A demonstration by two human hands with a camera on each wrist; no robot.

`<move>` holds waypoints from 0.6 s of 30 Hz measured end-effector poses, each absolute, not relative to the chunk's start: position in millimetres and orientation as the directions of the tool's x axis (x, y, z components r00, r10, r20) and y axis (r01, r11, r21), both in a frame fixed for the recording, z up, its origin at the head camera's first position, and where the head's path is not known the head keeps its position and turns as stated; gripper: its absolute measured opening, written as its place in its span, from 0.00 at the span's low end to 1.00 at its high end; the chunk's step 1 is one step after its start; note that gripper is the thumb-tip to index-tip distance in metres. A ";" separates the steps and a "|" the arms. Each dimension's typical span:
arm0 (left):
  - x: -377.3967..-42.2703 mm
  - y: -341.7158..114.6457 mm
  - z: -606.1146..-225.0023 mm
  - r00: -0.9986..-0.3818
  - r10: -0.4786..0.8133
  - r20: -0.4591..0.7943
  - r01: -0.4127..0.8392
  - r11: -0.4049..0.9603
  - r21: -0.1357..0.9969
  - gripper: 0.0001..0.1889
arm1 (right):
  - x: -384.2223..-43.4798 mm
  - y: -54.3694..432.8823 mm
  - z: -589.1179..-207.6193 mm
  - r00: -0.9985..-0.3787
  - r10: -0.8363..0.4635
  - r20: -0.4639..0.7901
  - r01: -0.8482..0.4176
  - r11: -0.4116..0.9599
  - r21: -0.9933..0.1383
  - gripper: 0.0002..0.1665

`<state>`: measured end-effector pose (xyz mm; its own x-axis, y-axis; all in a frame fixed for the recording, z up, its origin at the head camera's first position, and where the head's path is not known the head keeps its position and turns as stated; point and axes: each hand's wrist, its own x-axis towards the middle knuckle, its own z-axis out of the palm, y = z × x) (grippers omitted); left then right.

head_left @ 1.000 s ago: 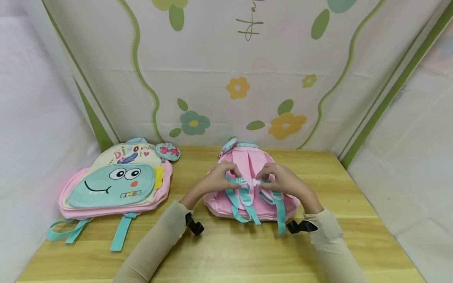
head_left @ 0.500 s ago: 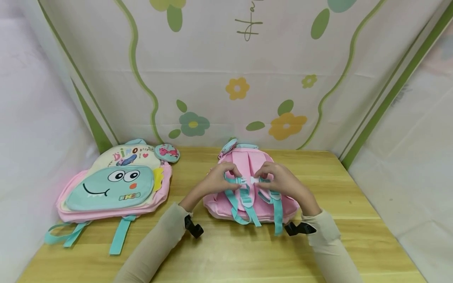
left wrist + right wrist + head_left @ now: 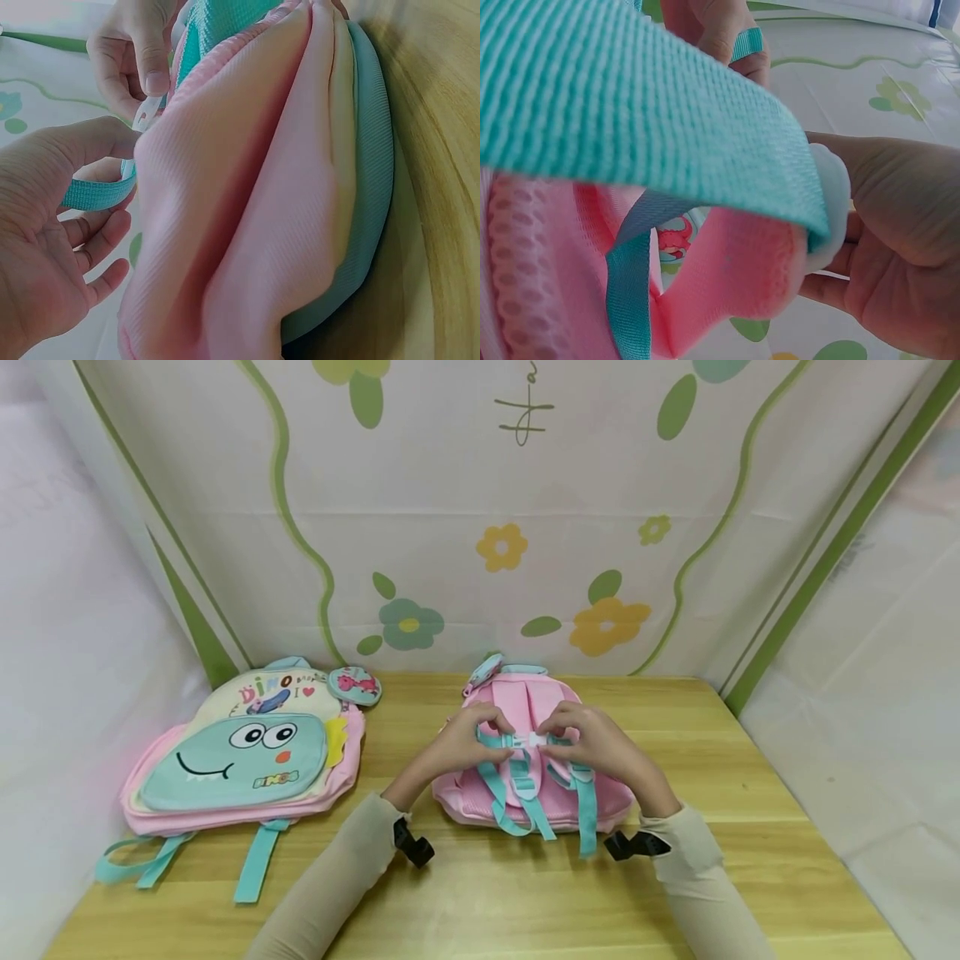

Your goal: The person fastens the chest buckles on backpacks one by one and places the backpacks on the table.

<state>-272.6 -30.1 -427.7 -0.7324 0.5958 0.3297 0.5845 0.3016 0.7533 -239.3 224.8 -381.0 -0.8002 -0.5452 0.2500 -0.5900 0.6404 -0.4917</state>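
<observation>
A small pink backpack (image 3: 480, 806) lies with its back panel and straps facing up. Above it, my left hand (image 3: 467, 742) pinches one half of a buckle (image 3: 513, 742) on a teal strap between thumb and fingers. My right hand (image 3: 596, 745) pinches the other, white buckle half (image 3: 536, 740). The two halves meet end to end or nearly so; whether they are engaged I cannot tell. In the left wrist view, teal webbing (image 3: 97, 195) passes through my left hand. The right wrist view has a wide teal strap (image 3: 645, 112) and a white strap adjuster (image 3: 829, 202) in front of my right hand.
At the left lies a larger dinosaur backpack (image 3: 232, 760), front up, with teal straps (image 3: 258, 864) trailing toward the near edge and a round pouch (image 3: 355, 685) at its top. The wooden table (image 3: 510, 902) meets a flowered cloth backdrop (image 3: 450, 468) behind.
The white buckle half in my right hand has moved left, closing the gap to the half in my left hand. The left hand is nearly still.
</observation>
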 end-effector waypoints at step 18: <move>-270.4 -29.1 -427.1 -0.724 0.592 0.354 0.596 0.278 0.753 0.10 | -239.2 222.4 -384.7 -0.792 -0.547 0.272 -0.604 0.635 -0.482 0.11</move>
